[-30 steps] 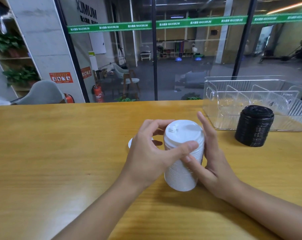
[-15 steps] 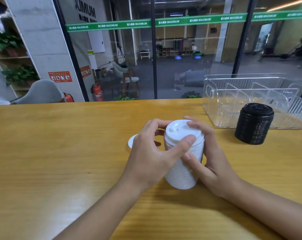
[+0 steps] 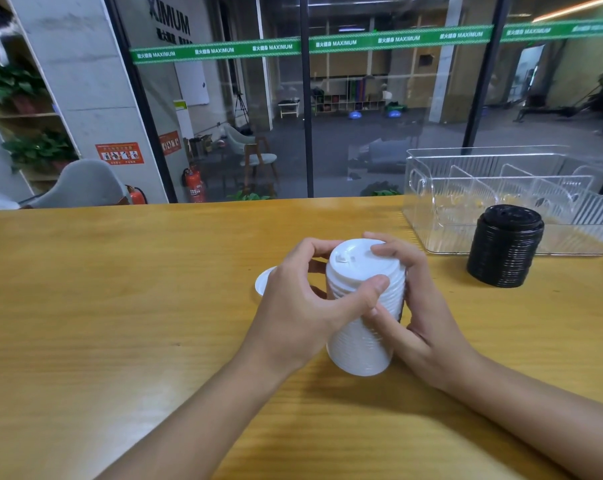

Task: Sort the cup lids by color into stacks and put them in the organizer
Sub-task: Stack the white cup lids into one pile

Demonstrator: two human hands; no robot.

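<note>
A tall white stack of ribbed plastic cup lids [image 3: 364, 317] sits between both hands near the middle of the yellow wooden bench [image 3: 120, 306]. Its long axis is close to upright, with the top leaning a little away from the person. The base seems to rest on the bench, though I cannot tell for sure.

The left hand [image 3: 293, 306] grips the stack from its left side, fingers curled behind it and the thumb laid across the front just under the top lid. The right hand [image 3: 423, 306] clasps it from the other side, its fingers [image 3: 386, 251] hooked over the top rim and its thumb pressed on the lower front. Both hands are therefore grasping the white stack.

One loose white lid [image 3: 263, 282] lies flat on the bench just behind the left hand, partly hidden by it. A black stack of lids [image 3: 504, 247] stands upright well to the right, just in front of the clear plastic organizer with dividers [image 3: 428, 216].

The organizer lies to the right of the white stack and farther from the person, so the right hand is the nearer one for carrying it. The carry would probably have to pass over or behind the black stack. With the loose lid not yet added, the white stack looks one short.
</note>
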